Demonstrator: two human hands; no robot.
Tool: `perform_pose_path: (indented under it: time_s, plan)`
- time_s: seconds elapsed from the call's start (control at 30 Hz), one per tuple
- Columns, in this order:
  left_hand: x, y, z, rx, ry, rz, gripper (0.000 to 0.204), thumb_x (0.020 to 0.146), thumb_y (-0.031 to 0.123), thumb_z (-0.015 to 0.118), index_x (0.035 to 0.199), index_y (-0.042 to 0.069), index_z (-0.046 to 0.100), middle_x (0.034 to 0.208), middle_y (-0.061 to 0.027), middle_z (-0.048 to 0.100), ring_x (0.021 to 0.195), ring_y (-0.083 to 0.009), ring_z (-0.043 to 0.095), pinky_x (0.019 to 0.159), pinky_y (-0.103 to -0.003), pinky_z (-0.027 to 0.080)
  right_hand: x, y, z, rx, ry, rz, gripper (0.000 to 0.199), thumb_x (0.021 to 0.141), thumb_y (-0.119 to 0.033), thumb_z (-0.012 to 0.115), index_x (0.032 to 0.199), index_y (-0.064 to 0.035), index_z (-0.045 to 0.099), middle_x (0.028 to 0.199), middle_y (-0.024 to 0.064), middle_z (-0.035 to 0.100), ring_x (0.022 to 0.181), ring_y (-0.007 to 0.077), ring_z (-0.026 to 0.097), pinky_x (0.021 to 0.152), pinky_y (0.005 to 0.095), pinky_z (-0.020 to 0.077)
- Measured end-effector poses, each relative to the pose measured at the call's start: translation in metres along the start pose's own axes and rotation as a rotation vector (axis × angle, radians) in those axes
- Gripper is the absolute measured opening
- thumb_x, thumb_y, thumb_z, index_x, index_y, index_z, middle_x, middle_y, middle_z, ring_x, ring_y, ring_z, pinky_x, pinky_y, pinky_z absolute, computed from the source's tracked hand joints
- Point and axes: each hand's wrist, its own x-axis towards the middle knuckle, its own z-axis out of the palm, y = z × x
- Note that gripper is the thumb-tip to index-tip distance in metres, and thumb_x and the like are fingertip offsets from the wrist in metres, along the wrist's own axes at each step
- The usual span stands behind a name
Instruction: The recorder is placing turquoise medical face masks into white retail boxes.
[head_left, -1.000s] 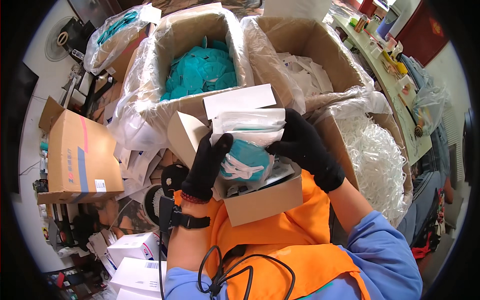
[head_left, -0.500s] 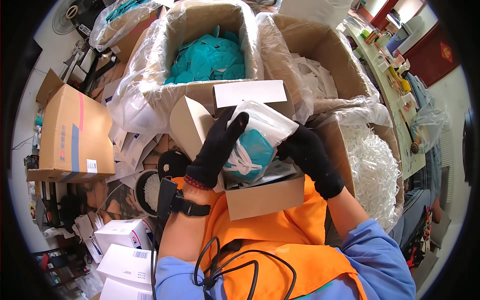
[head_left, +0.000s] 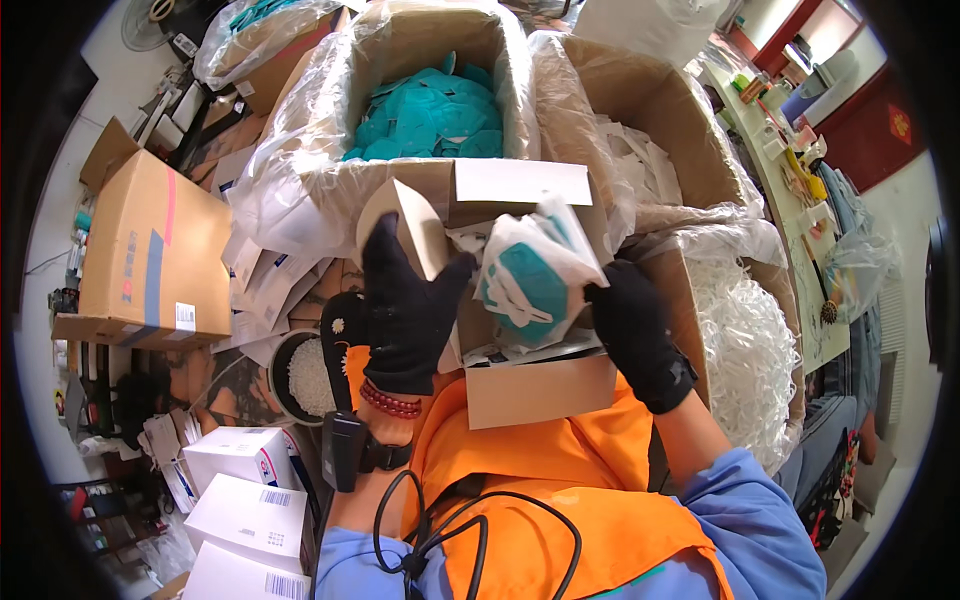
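A clear plastic bag of teal face masks (head_left: 523, 285) with white straps hangs tilted over an open small carton (head_left: 540, 393) in front of me. My right hand (head_left: 640, 335), in a black glove, pinches the bag's right edge. To the left of the bag, my left hand (head_left: 405, 315), also gloved in black, is open with thumb and fingers apart. Its thumb is close to the bag, and I see nothing in that hand. Inside the carton, under the bag, lie other flat packets (head_left: 500, 353), mostly hidden.
Beyond the carton stands a plastic-lined box (head_left: 310, 185) of teal mask pieces (head_left: 430, 115). To its right are a box with white pieces (head_left: 640, 165) and one of white straps (head_left: 745, 345). White cartons (head_left: 250, 515) sit lower left, a brown carton (head_left: 170, 250) above them.
My left hand has let go of the bag and moved left, opening. The bag has turned and shifted slightly right, now held by my right hand alone.
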Motion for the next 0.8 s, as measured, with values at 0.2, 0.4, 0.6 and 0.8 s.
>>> perform_pose_path:
  time_s: [0.2,0.4,0.6,0.8]
  plan:
    - [-0.017,-0.014,0.014,-0.002,-0.239,-0.046,0.08,0.079,0.011,0.068,0.148,-0.004,0.028,0.138,-0.0309,0.047,0.123,-0.0455,0.051,0.105,-0.045,0.043,0.001,0.0,-0.008,0.048,0.008,-0.066,0.008,0.079,-0.005,0.069,0.081,-0.0081,0.062,0.078,0.0099,0.06,0.071,0.0306,0.061,0.059,0.037,0.0487]
    - [-0.011,-0.03,0.015,0.107,-0.133,0.26,0.071,0.081,0.008,0.06,0.147,-0.002,0.034,0.141,-0.0274,0.048,0.127,-0.0425,0.05,0.103,-0.044,0.045,-0.005,-0.013,-0.029,0.034,0.143,-0.023,0.007,0.081,-0.003,0.07,0.085,-0.0057,0.065,0.078,0.01,0.064,0.07,0.0277,0.066,0.06,0.0341,0.0512]
    - [-0.005,-0.013,0.017,0.087,-0.188,0.19,0.065,0.078,0.002,0.06,0.14,-0.001,0.043,0.138,-0.0275,0.05,0.127,-0.0414,0.051,0.107,-0.045,0.043,-0.003,-0.005,-0.039,-0.027,0.129,-0.009,0.003,0.085,-0.001,0.066,0.088,-0.0028,0.065,0.079,0.0113,0.065,0.071,0.0277,0.067,0.063,0.0333,0.0514]
    - [-0.005,-0.017,0.017,0.069,-0.175,0.15,0.066,0.078,0.004,0.062,0.141,-0.002,0.041,0.138,-0.0278,0.05,0.129,-0.0417,0.049,0.109,-0.044,0.041,-0.015,-0.002,-0.048,-0.013,0.073,0.056,0.005,0.087,0.0,0.063,0.088,-0.0038,0.065,0.08,0.011,0.066,0.073,0.0249,0.068,0.064,0.0323,0.0513]
